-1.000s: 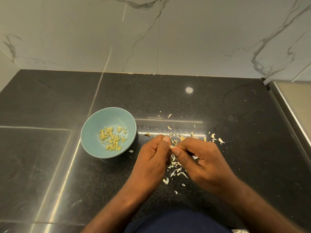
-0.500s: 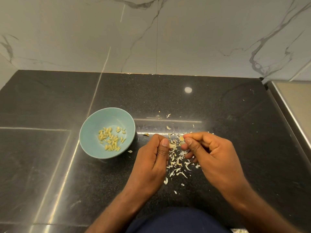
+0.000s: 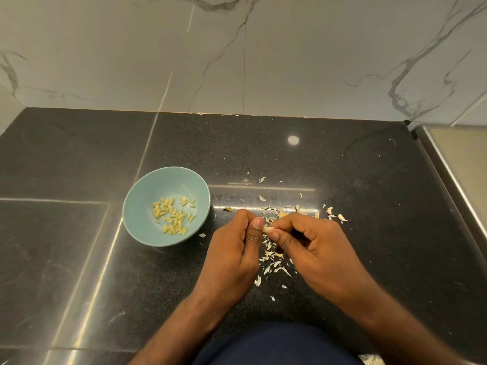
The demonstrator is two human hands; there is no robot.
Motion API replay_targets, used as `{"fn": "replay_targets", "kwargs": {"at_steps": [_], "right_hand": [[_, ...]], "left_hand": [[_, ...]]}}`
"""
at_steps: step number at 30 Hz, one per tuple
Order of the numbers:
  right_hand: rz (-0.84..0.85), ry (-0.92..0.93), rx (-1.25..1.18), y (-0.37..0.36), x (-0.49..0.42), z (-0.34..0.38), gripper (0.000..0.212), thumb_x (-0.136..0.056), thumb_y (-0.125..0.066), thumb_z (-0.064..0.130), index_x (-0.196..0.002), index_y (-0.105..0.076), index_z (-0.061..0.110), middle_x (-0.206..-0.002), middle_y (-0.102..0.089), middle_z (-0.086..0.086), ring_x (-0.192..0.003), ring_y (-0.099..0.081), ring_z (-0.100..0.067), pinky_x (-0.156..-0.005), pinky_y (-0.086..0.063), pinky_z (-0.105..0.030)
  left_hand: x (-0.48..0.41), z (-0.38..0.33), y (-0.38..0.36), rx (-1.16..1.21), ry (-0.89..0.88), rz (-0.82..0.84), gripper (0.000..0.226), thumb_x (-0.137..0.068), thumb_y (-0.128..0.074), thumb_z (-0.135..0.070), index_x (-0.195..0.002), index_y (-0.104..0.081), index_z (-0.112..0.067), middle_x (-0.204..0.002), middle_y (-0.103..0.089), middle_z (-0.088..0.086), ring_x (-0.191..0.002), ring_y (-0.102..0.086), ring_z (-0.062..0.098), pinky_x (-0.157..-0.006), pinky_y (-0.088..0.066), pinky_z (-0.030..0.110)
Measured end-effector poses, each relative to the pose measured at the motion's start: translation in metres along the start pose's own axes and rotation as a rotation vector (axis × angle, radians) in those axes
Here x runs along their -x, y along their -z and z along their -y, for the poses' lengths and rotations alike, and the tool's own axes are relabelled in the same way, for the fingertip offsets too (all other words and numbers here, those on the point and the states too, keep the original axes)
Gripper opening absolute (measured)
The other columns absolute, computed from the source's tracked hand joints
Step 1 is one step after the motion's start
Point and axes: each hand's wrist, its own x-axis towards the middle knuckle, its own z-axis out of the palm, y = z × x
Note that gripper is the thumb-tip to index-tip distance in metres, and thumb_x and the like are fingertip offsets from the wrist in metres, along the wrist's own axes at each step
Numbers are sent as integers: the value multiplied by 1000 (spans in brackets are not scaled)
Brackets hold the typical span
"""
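The left hand (image 3: 232, 256) and right hand (image 3: 319, 251) both pinch the pale seed (image 3: 267, 229) lying crosswise between them, with the bowl (image 3: 158, 185) nearer the left hand.

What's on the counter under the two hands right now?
Pale husk scraps lie scattered on the black counter in the gap between the left hand and right hand, which pinch one seed. Anything directly beneath the palms is covered.

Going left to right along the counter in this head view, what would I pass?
Blue bowl holding peeled seeds → left hand → seed pinched by both hands → right hand → steel surface.
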Motion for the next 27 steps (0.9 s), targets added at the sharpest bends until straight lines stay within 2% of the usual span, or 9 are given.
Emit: {"fn": "replay_targets", "kwargs": {"at_steps": [2, 5, 8, 12, 16, 17, 19, 22, 27], "right_hand": [[16, -30, -64, -1, 0, 1, 5, -94, -67, 26, -94, -72, 26, -72, -66, 8, -61, -58, -7, -55, -48, -22], [63, -71, -103, 0, 2, 3, 21, -90, -62, 38, -106, -71, 28, -86, -72, 12, -76, -69, -8, -67, -57, -25], [44, -35, -71, 2, 0, 2, 13, -93, -62, 27, -95, -74, 21, -76, -70, 9, -70, -67, -9, -62, -52, -17], [32, -169, -392, 5, -5, 2, 19, -88, -63, 26, -90, -70, 8, -72, -71, -7, -61, -67, -18, -54, -54, -30], [100, -339, -655, 6, -7, 5, 23, -90, -55, 29, -85, -62, 7, -67, -64, -7, -57, -60, -20, -48, -48, -26], [128, -351, -660, 6, -7, 5, 23, -91, -52, 30, -83, -61, 11, -66, -62, -6, -57, -59, -20, -49, -47, -27], [183, -341, -586, 4, -6, 4, 24, -93, -50, 33, -78, -61, 18, -64, -60, -5, -57, -59, -21, -50, -47, -29], [177, -299, -463, 1, -4, 2, 31, -95, -47, 36, -77, -56, 13, -63, -58, -6, -56, -59, -22, -52, -48, -32], [159, -289, -376, -4, -6, 5, 39, -105, -46, 32, -68, -55, 23, -59, -55, -1, -54, -56, -22, -52, -46, -32]], "left_hand": [[-1, 0, 1, -23, -4, -7, 33, -100, -37, -43, -75, -47, -23, -65, -48, 0, -53, -39, 9, -48, -33, 30], [-1, 0, 2, -60, -19, 9, 32, -99, -38, -46, -76, -49, -27, -67, -51, -4, -55, -44, 12, -48, -35, 30], [0, 0, 1, -55, -21, -4, 37, -98, -39, -48, -73, -50, -23, -66, -51, -2, -54, -43, 13, -49, -36, 33], [-1, 1, 7, 15, -5, -49, 44, -98, -42, -51, -70, -52, -19, -59, -51, 1, -52, -49, 18, -51, -42, 44], [-1, -7, 16, -12, -107, 139, 12, -96, -51, -46, -104, -57, -38, -89, -64, -15, -81, -64, 11, -64, -50, 27], [-3, -7, 17, -53, -131, 181, 13, -95, -52, -45, -106, -56, -39, -92, -64, -16, -84, -64, 8, -66, -50, 24], [-7, -4, 20, -208, -200, 212, 15, -97, -47, -48, -98, -54, -35, -83, -59, -14, -74, -58, 5, -60, -47, 23], [-12, -3, 23, -554, -364, 206, 23, -101, -35, -49, -88, -44, -32, -75, -40, -18, -58, -38, 2, -49, -39, 23], [-10, -8, 21, -540, -337, 188, 28, -104, -19, -54, -85, -32, -37, -71, -36, -18, -54, -37, 2, -47, -38, 24]]}}
